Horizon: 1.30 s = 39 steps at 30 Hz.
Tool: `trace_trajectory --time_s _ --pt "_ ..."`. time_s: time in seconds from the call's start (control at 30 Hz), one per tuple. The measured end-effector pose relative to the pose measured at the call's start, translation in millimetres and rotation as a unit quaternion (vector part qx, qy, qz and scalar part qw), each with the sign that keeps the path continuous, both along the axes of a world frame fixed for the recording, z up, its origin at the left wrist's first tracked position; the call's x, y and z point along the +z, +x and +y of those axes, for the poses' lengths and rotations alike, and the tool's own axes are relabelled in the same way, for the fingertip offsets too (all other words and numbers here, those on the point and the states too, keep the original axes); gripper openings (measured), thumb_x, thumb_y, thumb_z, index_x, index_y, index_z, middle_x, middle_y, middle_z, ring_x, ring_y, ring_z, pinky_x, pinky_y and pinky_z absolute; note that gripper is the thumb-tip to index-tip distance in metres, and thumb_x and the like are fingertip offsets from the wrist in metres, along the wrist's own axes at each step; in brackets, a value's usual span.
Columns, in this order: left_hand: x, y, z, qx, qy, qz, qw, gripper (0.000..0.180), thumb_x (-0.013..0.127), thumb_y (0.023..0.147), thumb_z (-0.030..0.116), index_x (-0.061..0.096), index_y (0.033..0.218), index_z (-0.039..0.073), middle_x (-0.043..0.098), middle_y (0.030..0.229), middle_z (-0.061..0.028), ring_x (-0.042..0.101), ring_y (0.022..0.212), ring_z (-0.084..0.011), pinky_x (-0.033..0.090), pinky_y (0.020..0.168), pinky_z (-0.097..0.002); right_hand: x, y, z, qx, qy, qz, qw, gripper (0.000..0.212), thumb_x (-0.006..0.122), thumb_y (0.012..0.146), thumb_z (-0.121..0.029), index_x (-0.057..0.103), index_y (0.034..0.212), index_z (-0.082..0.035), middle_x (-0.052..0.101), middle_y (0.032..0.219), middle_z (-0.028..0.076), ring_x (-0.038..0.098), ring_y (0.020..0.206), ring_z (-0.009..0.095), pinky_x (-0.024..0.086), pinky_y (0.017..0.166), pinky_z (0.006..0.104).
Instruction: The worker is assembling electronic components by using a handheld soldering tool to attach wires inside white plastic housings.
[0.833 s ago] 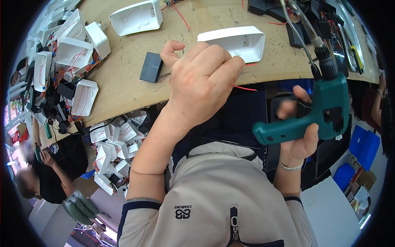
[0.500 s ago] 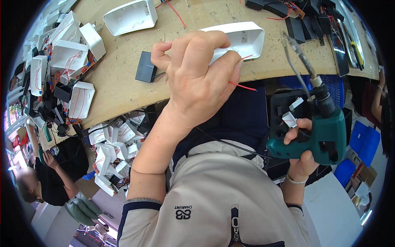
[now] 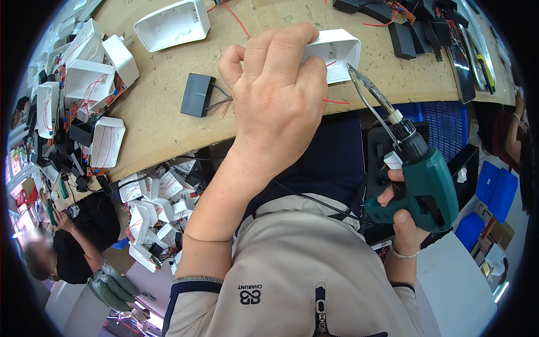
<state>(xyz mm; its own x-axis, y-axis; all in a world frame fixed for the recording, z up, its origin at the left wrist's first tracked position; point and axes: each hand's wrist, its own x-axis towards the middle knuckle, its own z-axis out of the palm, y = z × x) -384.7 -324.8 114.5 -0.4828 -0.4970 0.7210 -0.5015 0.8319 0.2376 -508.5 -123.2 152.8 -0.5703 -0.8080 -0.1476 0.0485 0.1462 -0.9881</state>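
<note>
My left hand is closed at the left part of a white plastic case, thumb and fingers curled over its edge. A red wire pokes out beside the thumb, and another short red end shows inside the case. What lies under the palm is hidden. My right hand grips a green soldering gun, a finger at its trigger. Its metal tip and thin side tube come close to the case's right wall; I cannot tell whether they touch. Left of my left hand lies a black box, its dark leads running toward the hand.
Another white case lies at the far left of the table. White cases with red wires are heaped at the left edge, with more below. Black boxes sit at the far right. A co-worker is at lower left.
The soldering gun has swung left and its tip has come down and left to the case's right wall. My left hand has shifted slightly, covering more of the case.
</note>
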Motion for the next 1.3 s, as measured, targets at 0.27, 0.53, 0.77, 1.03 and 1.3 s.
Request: trace_trajectory --time_s 0.27,0.53,0.77,1.03,1.3 --pt "-1 -2 4 0.057 -0.008 -0.021 0.998 0.009 0.066 0.061 0.010 0.060 0.068 0.009 0.054 0.096 -0.0006 0.047 0.081 -0.0174 0.025 0.074 -0.0309 -3 4 -6 -0.012 -0.005 0.001 1.000 0.063 0.073 0.066 -0.035 0.049 0.106 0.009 0.059 0.094 0.020 0.060 0.065 0.018 0.050 0.057 0.0253" --pt "-5 -5 2 0.063 -0.007 -0.002 0.998 0.007 0.065 0.062 0.009 0.060 0.068 0.008 0.054 0.096 -0.0021 0.048 0.084 -0.0199 0.026 0.075 -0.0312 -2 3 -11 -0.002 0.000 0.007 1.000 0.064 0.072 0.067 -0.034 0.048 0.108 0.009 0.059 0.095 0.021 0.060 0.065 0.017 0.050 0.056 0.0253" --pt "-2 -8 4 0.071 0.005 -0.012 0.997 0.008 0.065 0.063 0.009 0.061 0.069 0.007 0.054 0.096 -0.0033 0.048 0.086 -0.0223 0.030 0.074 -0.0322 -5 2 -11 0.002 -0.005 -0.002 1.000 0.064 0.071 0.068 -0.033 0.046 0.110 0.009 0.058 0.097 0.021 0.060 0.066 0.018 0.050 0.055 0.0249" --pt "-3 -8 3 0.074 0.013 -0.007 0.997 0.007 0.064 0.063 0.008 0.061 0.068 0.006 0.054 0.097 -0.0046 0.048 0.085 -0.0222 0.030 0.074 -0.0322 -2 4 -16 -0.002 -0.002 0.014 1.000 0.065 0.071 0.069 -0.032 0.044 0.112 0.009 0.058 0.097 0.022 0.060 0.067 0.018 0.050 0.055 0.0251" --pt "-2 -8 4 0.073 0.022 -0.012 0.997 0.006 0.063 0.062 0.008 0.061 0.067 0.006 0.054 0.098 -0.0046 0.047 0.086 -0.0224 0.030 0.074 -0.0329 -4 3 -19 0.005 0.000 0.014 1.000 0.065 0.070 0.069 -0.031 0.044 0.114 0.007 0.058 0.096 0.021 0.060 0.066 0.018 0.050 0.055 0.0252"
